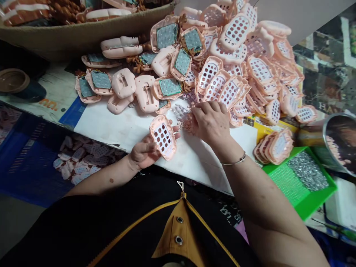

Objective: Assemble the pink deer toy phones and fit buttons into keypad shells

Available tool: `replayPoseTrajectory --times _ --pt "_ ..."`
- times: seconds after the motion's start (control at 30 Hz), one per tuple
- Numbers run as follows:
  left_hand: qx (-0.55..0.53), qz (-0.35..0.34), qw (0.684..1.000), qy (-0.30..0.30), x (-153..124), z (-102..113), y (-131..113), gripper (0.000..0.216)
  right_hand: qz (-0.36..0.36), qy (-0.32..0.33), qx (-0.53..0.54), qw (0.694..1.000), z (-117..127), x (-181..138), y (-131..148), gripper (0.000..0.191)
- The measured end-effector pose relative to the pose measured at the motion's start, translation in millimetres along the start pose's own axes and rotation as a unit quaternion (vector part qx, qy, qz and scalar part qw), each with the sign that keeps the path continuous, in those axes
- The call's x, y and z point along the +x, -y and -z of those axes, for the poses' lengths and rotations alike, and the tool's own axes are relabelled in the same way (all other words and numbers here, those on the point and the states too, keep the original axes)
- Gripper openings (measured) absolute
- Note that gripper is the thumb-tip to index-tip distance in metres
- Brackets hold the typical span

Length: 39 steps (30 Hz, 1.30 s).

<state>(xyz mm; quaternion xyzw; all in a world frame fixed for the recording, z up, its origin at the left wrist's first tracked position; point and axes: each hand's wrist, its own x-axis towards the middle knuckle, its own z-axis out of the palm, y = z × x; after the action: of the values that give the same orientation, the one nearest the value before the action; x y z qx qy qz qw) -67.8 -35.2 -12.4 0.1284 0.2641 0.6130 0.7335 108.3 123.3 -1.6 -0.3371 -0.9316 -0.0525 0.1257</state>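
My left hand (142, 152) grips a pale pink plastic shell (164, 139) by its edge, over the front of the white work surface. A white panel with rows of holes sits inside that shell. To the right, my right hand (211, 122) reaches down with bent fingers to a small heap of tiny pink pieces (188, 125). Its fingertips are closed together among them, and whatever they pinch is hidden. Beside the heap lie clear plastic pieces (179, 110). Just behind my left hand are pink casings with battery slots (147, 93) and shells fitted with green circuit boards (169, 87).
A large pile of perforated pink shells (236, 33) covers the back right. A green tray (299, 185) holds small metal screws, near a metal tin (330, 141). Back left stands a wide container (69, 37) of parts; a blue crate (30, 159) is below left.
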Motion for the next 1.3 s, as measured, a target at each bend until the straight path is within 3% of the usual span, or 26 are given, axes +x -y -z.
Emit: replayPoseTrajectory --times 0.17,0.33,0.53,0.67,0.8,0.87,0.9,1.03,1.1,1.2,1.3 --pt "0.013 -0.016 1.0 -0.009 1.0 0.8 1.8 0.104 -0.018 -0.029 0.102 0.994 0.2 -14.0 -7.0 0.05" --pt "0.03 -0.032 0.999 -0.011 1.5 0.3 2.7 0.099 0.065 0.043 0.157 0.984 -1.8 2.0 7.9 0.064" --pt "0.035 -0.048 0.998 -0.014 1.7 1.8 4.0 0.096 0.073 0.08 0.038 0.993 -5.3 14.3 19.4 0.027" --pt "0.049 -0.053 0.997 -0.014 1.6 3.3 4.8 0.093 0.051 0.019 0.039 0.998 -7.7 8.5 16.2 0.026" --pt "0.052 -0.045 0.997 -0.02 1.7 0.3 3.6 0.097 -0.083 -0.105 0.154 0.979 -8.1 -0.1 12.4 0.021" --pt "0.05 -0.045 0.997 -0.022 1.8 -1.5 2.9 0.099 -0.177 -0.145 0.264 0.937 -5.3 -6.1 9.4 0.019" --pt "0.05 -0.045 0.997 -0.024 1.8 -2.1 2.6 0.1 -0.225 -0.157 0.337 0.901 -3.1 -10.0 7.6 0.017" --pt "0.058 -0.04 0.997 -0.032 2.0 -2.4 1.6 0.102 -0.361 -0.135 0.621 0.682 9.1 -29.8 2.5 0.018" --pt "0.064 -0.04 0.996 -0.037 2.3 -3.5 1.4 0.103 -0.385 -0.104 0.681 0.614 15.3 -39.6 3.4 0.023" --pt "0.073 -0.037 0.996 -0.036 4.0 -9.7 2.8 0.103 -0.409 -0.088 0.697 0.582 21.4 -50.0 8.9 0.025" --pt "0.079 -0.019 0.997 -0.014 7.1 -19.3 8.0 0.096 -0.411 -0.108 0.69 0.586 23.0 -56.6 15.4 0.027"
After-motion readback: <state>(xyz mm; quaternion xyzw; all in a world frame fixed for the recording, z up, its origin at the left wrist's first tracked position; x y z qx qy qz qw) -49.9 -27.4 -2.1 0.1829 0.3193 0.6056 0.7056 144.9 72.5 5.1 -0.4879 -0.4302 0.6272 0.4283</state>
